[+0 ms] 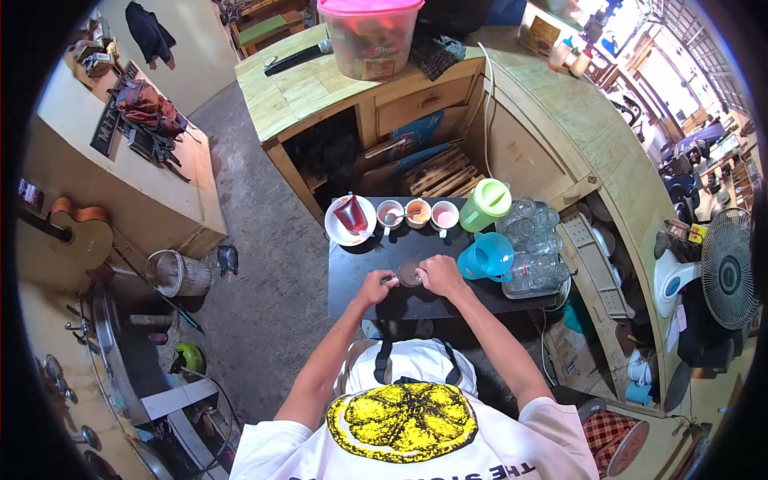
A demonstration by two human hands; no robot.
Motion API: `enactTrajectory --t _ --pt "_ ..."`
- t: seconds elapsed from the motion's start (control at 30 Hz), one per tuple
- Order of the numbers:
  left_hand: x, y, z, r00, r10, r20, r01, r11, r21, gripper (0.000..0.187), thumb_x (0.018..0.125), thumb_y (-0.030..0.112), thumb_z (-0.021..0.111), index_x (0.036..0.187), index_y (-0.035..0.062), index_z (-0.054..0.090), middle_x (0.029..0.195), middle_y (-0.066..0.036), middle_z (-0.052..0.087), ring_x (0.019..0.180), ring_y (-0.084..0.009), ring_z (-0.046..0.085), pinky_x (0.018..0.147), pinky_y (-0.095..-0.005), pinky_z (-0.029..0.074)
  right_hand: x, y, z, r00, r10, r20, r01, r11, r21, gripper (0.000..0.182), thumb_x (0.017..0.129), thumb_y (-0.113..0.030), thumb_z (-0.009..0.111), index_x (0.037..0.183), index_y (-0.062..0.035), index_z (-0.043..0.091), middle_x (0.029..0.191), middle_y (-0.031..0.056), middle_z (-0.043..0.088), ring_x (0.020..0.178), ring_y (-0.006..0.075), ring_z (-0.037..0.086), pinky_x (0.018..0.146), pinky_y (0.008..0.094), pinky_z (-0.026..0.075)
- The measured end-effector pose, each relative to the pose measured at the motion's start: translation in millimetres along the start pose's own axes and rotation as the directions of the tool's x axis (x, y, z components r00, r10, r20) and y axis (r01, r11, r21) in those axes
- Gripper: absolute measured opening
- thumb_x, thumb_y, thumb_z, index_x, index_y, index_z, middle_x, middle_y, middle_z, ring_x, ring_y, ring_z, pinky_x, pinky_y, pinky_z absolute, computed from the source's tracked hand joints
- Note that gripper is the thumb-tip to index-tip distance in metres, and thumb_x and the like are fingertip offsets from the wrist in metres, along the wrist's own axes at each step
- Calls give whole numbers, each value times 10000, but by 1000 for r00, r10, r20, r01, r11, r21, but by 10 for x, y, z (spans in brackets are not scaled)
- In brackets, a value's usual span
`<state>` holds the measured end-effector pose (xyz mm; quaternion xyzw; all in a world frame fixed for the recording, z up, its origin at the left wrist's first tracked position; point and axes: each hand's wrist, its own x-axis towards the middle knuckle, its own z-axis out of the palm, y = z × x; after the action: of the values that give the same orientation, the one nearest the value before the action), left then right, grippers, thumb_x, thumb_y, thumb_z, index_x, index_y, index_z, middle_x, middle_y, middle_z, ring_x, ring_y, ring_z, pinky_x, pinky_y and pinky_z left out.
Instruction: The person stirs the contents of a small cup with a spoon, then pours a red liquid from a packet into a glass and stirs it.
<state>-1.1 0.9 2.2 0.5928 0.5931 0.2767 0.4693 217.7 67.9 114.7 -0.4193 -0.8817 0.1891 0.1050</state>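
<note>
Over the low black table [352, 276], my right hand [440, 276] is closed on the edge of a small brown round object [410, 274], possibly a cup or lid. My left hand [378, 286] is closed just left of it, around something small and pale that I cannot make out. Beyond my hands stand three white cups [390, 214] in a row, with spoons in at least two. To their left, a white plate [330, 221] bears a bag of dark red liquid [350, 216]. Right of my right hand are a blue plastic pitcher [486, 256] and a green lidded pitcher [485, 205].
Several upturned glass mugs [532, 240] crowd the table's right end. A wooden counter [272, 92] curves behind and along the right, carrying a pink-lidded tub [370, 40]. A fan [726, 272] stands at far right. On the left floor is a white bucket [180, 274].
</note>
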Motion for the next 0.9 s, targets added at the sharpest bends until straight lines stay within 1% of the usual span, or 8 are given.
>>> enactTrajectory --t 0.07,0.17,0.27,0.47,0.57,0.67,0.77,0.9 --pt "2 -33 11 1000 20 1 -20 1000 -17 173 903 162 650 949 15 729 887 -126 737 846 -214 685 822 -377 516 -7 -47 -10 996 27 -91 -20 997 76 243 869 -213 634 718 -36 703 728 186 675 693 365 669 662 472 532" --pt "-15 19 -1 1000 -16 -1 16 1000 -7 180 904 159 645 962 10 728 895 -132 737 853 -215 689 828 -377 517 2 -36 -1 992 89 -93 -93 995 -41 222 872 -228 636 766 -55 724 743 169 692 721 346 689 674 464 542" --pt "-29 76 -18 999 -31 -8 31 999 -40 186 880 163 667 968 13 733 929 -169 735 923 -295 712 870 -392 521 -24 21 15 998 46 42 -44 998 -44 232 874 -239 641 770 -49 722 744 163 692 731 341 689 679 466 542" --pt "-35 77 -16 1000 -17 -15 17 1000 -4 196 898 174 660 972 8 732 918 -140 742 885 -231 702 842 -375 520 -4 -48 -40 986 119 -115 -116 993 29 244 862 -220 638 731 -27 712 743 183 686 719 367 677 677 478 533" --pt "-36 95 -16 1000 -26 -12 25 999 -21 194 899 168 656 976 8 733 919 -140 744 887 -230 703 841 -375 521 -24 36 53 998 69 8 -69 997 -47 238 862 -220 640 737 -31 713 726 176 681 715 362 676 670 480 530" --pt "-30 53 1 999 -41 -18 41 999 -20 199 883 171 667 990 15 732 945 -178 733 954 -313 707 896 -401 516 -27 -33 -16 999 45 -26 -45 999 25 239 859 -222 644 725 -35 710 721 171 683 708 354 678 668 480 532" --pt "-30 45 -3 999 -40 -10 40 999 -26 195 884 171 665 983 15 731 940 -177 732 943 -313 709 889 -400 518 -3 -27 56 983 118 -137 -122 992 -20 238 856 -223 647 719 -39 712 705 168 679 699 358 676 668 487 530" --pt "-57 133 -13 999 -29 -12 30 999 17 186 898 170 668 977 16 735 911 -143 740 880 -237 702 836 -380 518 -32 -27 49 991 127 -31 -130 983 -131 250 861 -233 645 713 -43 712 701 166 679 684 357 672 645 480 522"
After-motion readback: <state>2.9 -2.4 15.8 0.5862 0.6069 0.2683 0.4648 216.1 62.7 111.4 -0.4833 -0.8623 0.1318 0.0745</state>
